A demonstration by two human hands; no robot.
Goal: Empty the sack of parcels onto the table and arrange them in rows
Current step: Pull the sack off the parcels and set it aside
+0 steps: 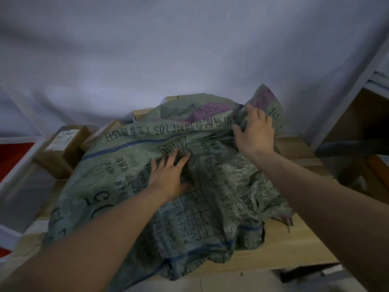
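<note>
While the sack (210, 186) covers the table (294, 245), both hands work it.
Left hand (170, 175) presses flat, fingers spread; right hand (255, 133) apparently bunches far cloth; boxes (61, 148) far left.

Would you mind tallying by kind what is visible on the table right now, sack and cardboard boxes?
Sack: 1
Cardboard boxes in view: 4, at; others may be hidden under the sack
Total: 5

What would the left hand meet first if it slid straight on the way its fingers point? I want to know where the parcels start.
Probably only more of the sack: the left hand lies flat on it, fingers aimed up-right. Beyond its far edge, cardboard boxes peek out; depth is unclear.
</note>
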